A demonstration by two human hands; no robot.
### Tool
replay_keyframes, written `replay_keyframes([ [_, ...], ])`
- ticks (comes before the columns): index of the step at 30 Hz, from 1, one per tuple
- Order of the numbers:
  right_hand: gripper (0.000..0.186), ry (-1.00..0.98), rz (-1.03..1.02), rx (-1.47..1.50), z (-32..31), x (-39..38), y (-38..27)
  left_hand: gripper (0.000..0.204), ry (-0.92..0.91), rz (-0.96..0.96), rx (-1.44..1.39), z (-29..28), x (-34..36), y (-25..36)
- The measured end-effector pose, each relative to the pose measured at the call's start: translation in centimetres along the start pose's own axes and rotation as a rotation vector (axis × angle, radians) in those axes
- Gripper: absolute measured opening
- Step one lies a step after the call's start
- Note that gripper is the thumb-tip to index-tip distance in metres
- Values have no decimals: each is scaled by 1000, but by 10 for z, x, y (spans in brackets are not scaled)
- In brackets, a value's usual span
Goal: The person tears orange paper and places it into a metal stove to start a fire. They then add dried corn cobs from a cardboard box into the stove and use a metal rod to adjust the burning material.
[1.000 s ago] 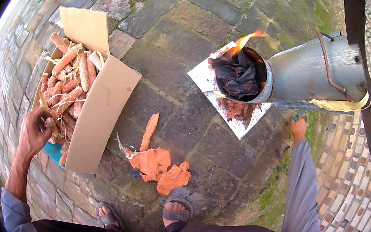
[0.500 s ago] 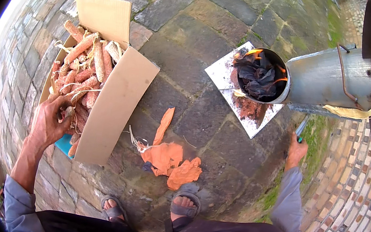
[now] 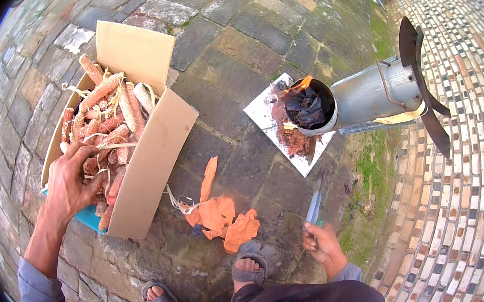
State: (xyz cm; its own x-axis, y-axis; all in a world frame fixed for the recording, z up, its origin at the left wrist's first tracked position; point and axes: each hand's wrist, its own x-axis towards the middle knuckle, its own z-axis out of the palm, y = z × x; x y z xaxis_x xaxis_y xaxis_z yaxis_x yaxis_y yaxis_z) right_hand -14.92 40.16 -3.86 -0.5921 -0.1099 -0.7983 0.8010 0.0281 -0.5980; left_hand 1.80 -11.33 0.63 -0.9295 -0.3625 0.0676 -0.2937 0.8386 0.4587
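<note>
My left hand is curled down among pale reddish corn cobs in an open cardboard box on the left, its fingers closed round a cob. My right hand grips a long metal tool with some green at its grip, perhaps tongs, pointing toward the stove. The metal rocket-style stove has dark crumpled material and a flame in its round opening. Below it lies a white board with ash and reddish debris.
Torn orange paper lies between the box and stove, near my sandalled feet. Blue plastic shows under the cobs. Dark curved metal pieces top the stove. Stone paving meets a mossy strip and small cobbles.
My right hand has drawn back from beside the stove toward me, bringing the metal tool along. My left hand has shifted slightly within the cobs. The flame has flickered.
</note>
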Motion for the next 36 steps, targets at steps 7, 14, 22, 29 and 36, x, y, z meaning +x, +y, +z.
replay_keyframes([
  [7, 26, -404, 39, -368, 56, -80, -15, 39, 95, 17, -127, -19, -30, -4],
  [14, 26, -534, -66, -485, 94, -93, -43, 37, 95, 43, -148, -24, -48, 1],
  [22, 21, -553, -160, -127, 132, -83, -76, 37, 106, 72, -146, -30, -55, 8],
  [29, 16, -563, -123, 50, 154, -68, -93, 37, 57, 30, -109, -33, -59, 7],
  [36, 25, -301, -282, -116, 161, -70, -99, 33, 64, 74, -96, -25, -54, 4],
])
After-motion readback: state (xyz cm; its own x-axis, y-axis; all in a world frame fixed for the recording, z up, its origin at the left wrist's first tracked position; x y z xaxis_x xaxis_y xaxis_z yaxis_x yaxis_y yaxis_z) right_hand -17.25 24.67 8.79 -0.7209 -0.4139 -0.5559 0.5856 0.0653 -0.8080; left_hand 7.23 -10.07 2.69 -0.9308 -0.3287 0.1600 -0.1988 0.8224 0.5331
